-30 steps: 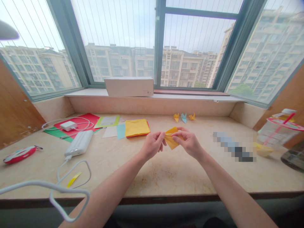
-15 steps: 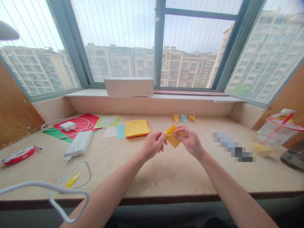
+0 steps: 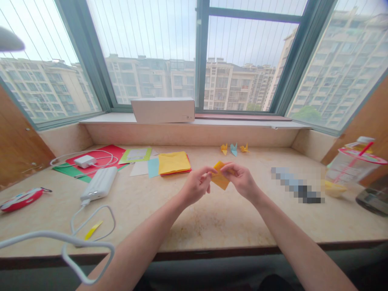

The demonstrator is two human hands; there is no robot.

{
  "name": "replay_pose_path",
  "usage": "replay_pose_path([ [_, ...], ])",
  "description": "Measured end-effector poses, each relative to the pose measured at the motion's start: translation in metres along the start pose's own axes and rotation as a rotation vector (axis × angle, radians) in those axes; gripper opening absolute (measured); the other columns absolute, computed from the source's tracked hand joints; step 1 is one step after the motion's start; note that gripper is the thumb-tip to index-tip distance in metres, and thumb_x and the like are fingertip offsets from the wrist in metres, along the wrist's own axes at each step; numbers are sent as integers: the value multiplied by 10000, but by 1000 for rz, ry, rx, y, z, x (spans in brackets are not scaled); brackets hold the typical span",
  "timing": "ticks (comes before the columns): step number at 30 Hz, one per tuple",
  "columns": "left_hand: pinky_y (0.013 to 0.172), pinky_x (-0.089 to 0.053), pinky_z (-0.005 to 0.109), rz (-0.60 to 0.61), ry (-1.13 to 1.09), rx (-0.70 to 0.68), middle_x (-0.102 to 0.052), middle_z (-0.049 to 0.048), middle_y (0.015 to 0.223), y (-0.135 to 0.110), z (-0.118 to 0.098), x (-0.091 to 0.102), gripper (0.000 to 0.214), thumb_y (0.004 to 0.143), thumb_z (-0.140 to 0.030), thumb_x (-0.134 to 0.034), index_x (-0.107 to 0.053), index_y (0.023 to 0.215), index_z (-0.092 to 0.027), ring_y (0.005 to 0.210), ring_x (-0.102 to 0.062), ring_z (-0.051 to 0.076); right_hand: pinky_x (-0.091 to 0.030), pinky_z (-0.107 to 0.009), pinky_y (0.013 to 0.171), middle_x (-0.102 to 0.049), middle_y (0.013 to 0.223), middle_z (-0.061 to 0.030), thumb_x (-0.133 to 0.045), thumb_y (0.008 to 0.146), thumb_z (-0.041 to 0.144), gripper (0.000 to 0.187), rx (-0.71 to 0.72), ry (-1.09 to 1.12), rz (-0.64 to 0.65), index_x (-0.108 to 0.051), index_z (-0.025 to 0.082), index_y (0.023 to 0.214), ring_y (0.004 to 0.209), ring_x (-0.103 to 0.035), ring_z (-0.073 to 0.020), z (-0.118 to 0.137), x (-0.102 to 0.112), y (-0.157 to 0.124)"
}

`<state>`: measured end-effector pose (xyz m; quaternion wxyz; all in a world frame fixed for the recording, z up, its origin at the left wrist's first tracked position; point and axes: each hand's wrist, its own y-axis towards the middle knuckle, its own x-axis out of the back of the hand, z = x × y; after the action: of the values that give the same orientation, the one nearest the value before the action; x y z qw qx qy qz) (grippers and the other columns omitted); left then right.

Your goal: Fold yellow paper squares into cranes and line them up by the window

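A folded piece of yellow origami paper (image 3: pixel 221 181) is held up above the table between my two hands. My left hand (image 3: pixel 197 184) pinches its left corner with thumb and forefinger. On the other side, the fingers of my right hand (image 3: pixel 240 178) are closed on the right part and hide some of the folds. Behind them, near the back ledge, stand two small yellow paper cranes (image 3: pixel 224 149) (image 3: pixel 244 148) with a light blue paper crane (image 3: pixel 233 149) between them.
Left of my hands lies a stack of yellow paper (image 3: pixel 174 163) beside a light blue sheet (image 3: pixel 153 167). Farther left are a white power bank (image 3: pixel 99 184), looping cables and a red folding knife or similar tool (image 3: pixel 22 200). A plastic cup (image 3: pixel 348 165) with a straw stands at the right.
The yellow paper now looks flatter and narrower, its top flaps drawn together. My left fingers have shifted slightly along its left edge. The view has moved a little.
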<state>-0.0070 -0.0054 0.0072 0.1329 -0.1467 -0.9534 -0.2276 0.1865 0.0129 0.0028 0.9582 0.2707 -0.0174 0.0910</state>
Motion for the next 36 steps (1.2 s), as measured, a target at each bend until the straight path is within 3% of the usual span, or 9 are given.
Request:
replay_pose_path([
  [7,444,-401,177,3,-33,9,-555,-46,522,-1,-2,-1,200,880,-329,-585,-650,939,-149,439,-528,83,-535,-334,837,-680,1025,-61,-784,726,440,251,12,33,-134,-702,210,783,939,-649,-197,-4,-4,4],
  [11,448,-411,179,5,-46,17,-538,-55,519,2,2,-3,184,877,-340,-605,-635,880,-158,437,-538,80,-549,-345,789,-701,978,-61,-771,740,450,295,-7,73,-168,-672,213,885,883,-665,-200,-7,-7,5],
  [14,419,-404,174,-7,-135,48,-577,-55,605,4,2,-4,215,879,-376,-612,-566,957,-181,426,-552,78,-567,-344,747,-712,926,-50,-771,741,441,392,-45,132,-193,-612,227,1029,827,-684,-201,-6,-9,5],
  [18,368,-379,159,-8,-226,99,-628,-48,737,2,-1,-5,381,862,-425,-639,-416,1105,-234,419,-572,83,-566,-317,769,-694,940,-28,-780,747,376,481,22,143,-191,-551,256,1152,838,-679,-179,-4,-10,4],
  [25,432,-414,159,-64,-36,-55,-614,-47,698,-2,-1,-6,489,951,-407,-506,-362,1384,-229,432,-547,66,-557,-333,794,-699,990,-48,-733,810,375,409,57,3,-87,-589,249,1171,888,-683,-197,-10,-10,-3],
  [30,463,-416,175,-12,176,-64,-532,-69,543,-1,4,-1,269,969,-364,-474,-572,1162,-204,434,-525,83,-544,-343,806,-706,999,-54,-678,869,349,335,89,-115,-68,-605,253,1181,907,-683,-202,-6,-11,-6],
  [36,439,-421,187,-11,58,0,-662,-4,792,2,3,-3,366,926,-395,-539,-480,1235,-208,459,-555,81,-512,-362,891,-639,1112,-77,-643,896,312,171,259,-313,-133,-694,258,1050,1036,-623,-216,4,-10,-4],
])
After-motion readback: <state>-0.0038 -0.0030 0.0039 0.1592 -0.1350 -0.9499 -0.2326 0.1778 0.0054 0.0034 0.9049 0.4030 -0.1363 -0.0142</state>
